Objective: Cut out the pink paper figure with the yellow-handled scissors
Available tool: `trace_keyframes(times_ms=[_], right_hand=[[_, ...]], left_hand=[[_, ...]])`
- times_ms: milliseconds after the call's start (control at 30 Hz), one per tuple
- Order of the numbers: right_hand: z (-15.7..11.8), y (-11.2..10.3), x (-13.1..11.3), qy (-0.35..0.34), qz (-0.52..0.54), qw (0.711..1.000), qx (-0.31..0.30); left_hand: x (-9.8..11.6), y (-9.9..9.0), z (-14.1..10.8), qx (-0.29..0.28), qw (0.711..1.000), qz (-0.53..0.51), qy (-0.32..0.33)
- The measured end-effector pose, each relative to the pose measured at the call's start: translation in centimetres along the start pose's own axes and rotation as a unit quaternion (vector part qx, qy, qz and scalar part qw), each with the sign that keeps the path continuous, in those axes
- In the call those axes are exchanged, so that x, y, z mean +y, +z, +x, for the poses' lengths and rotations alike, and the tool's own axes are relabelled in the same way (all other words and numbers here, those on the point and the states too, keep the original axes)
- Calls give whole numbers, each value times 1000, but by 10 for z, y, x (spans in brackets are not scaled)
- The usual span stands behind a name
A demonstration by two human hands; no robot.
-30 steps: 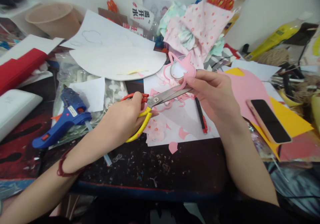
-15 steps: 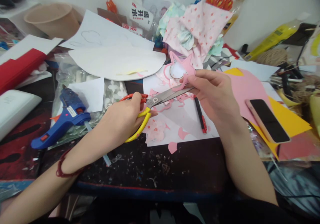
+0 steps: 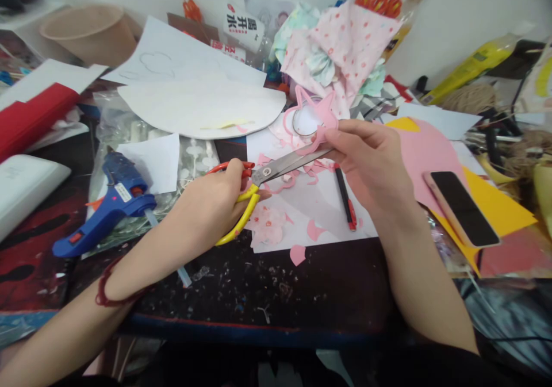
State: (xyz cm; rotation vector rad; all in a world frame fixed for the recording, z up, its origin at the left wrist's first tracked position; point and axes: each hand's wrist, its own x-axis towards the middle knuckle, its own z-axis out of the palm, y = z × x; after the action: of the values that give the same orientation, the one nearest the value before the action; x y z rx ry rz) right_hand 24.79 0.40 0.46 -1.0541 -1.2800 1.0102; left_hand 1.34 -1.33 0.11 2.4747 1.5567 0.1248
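My left hand point(image 3: 215, 203) is wrapped round the red and yellow handles of the scissors point(image 3: 276, 168), whose blades point up to the right. Between the thumb and fingers of my right hand point(image 3: 366, 157) is a pink cut-out point(image 3: 325, 114) with pointed, star-like tips and a curved strip. The blades meet the lower part of this cut-out, close to my right fingertips. Pink scraps point(image 3: 297, 255) and a pale pink flower piece point(image 3: 267, 225) lie below, by a white sheet point(image 3: 310, 209).
A blue glue gun point(image 3: 114, 203) lies at the left, near a white device point(image 3: 30, 188). A black and red pen point(image 3: 345, 197) rests on the sheet. At the right, a phone point(image 3: 463, 209) lies on pink and yellow sheets. Crumpled dotted cloth point(image 3: 340, 48) is behind.
The scissor blades have drawn closer together and shifted slightly left. The pink cut-out has turned slightly in my right hand.
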Motion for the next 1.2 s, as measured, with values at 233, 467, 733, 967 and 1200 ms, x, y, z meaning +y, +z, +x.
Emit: trace_keyframes(times_ms=[233, 467, 733, 967, 1200], right_hand=[[0, 0, -1, 0, 0, 1000, 2], [1, 0, 0, -6, 1, 1000, 2], [1, -1, 0, -5, 5, 1000, 9], [2, 1, 0, -3, 14, 1000, 10], [2, -1, 1, -4, 17, 1000, 5]], left_hand=[[-1, 1, 0, 10, 1000, 1, 2], [0, -1, 0, 6, 1000, -1, 1], [-3, 1, 0, 16, 1000, -6, 8], [-3, 0, 0, 14, 999, -29, 0], [-3, 1, 0, 29, 999, -27, 15]])
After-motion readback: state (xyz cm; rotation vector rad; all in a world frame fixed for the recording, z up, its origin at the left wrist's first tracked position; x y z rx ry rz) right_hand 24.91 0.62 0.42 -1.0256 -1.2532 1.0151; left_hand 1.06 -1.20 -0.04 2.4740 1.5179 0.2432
